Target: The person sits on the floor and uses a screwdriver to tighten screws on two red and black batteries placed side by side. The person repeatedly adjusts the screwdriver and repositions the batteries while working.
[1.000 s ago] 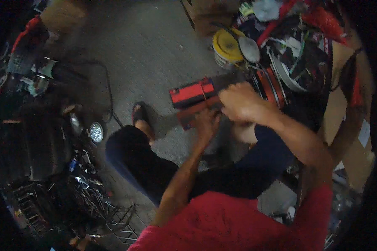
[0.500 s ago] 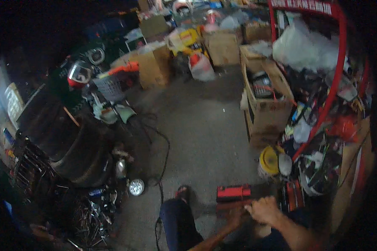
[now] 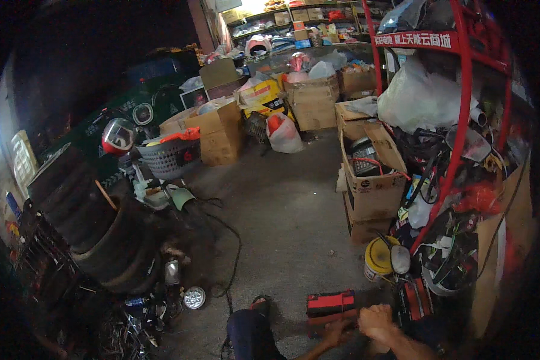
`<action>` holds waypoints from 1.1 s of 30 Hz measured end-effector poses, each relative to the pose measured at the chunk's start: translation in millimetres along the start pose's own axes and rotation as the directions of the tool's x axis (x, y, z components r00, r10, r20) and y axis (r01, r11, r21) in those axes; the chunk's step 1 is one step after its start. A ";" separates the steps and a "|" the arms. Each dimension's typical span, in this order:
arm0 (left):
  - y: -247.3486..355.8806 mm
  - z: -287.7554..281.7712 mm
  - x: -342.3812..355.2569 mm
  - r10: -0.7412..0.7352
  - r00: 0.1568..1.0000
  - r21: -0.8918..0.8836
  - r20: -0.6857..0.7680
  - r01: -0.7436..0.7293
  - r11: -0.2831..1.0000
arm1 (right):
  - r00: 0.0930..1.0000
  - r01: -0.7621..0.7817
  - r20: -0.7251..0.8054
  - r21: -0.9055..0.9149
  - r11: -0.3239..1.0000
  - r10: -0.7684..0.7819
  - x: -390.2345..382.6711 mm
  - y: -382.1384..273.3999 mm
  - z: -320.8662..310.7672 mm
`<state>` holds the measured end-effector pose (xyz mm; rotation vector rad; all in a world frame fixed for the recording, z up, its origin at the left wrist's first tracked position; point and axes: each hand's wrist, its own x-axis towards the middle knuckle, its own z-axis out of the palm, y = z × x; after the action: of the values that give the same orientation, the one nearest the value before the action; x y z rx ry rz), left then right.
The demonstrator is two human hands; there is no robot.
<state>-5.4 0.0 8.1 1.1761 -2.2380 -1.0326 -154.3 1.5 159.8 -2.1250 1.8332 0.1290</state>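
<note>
Low at the right of centre, my right hand [image 3: 376,323] is closed in a fist, thumb side up. What it grips, if anything, is hidden. Just left of it my left hand [image 3: 338,332] reaches in, dim, its fingers seeming stretched out by the near side of a red-and-black block [image 3: 331,303], which looks like a battery. A second reddish face of the block or of another one shows below, close to the left fingers. Right of my fist stands another red-and-black block [image 3: 415,300] with a ribbed face.
A yellow-lidded bucket [image 3: 379,257] and a cardboard box [image 3: 375,195] stand ahead on the right, beside a red metal rack [image 3: 460,114]. Stacked tyres [image 3: 117,246], a round lamp [image 3: 194,297] and loose metal parts lie left. A black cable [image 3: 239,249] crosses the floor.
My view has tilted up, so the shelves at the back show and everything sits lower in the picture. My left hand is a little farther from my right fist, which stays closed.
</note>
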 end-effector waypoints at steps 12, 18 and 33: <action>-42.0 9.1 12.6 0.017 0.996 -0.391 0.087 0.018 0.920 | 0.989 0.108 -0.106 0.047 0.993 -0.102 -17.5 -10.1 -12.4; -46.9 -42.1 -15.2 -0.079 0.842 0.096 0.533 0.033 0.995 | 0.963 0.108 -0.248 0.016 0.994 -0.101 -14.1 -9.9 -12.1; 62.6 -134.5 -73.6 0.055 0.667 0.427 0.743 -0.536 0.728 | 0.995 0.037 -0.091 0.104 0.994 -0.027 -23.7 -28.5 -33.8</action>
<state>89.0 27.3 141.3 0.5414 -3.4365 -0.6316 -135.5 16.9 203.6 -2.1175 1.8116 -0.0704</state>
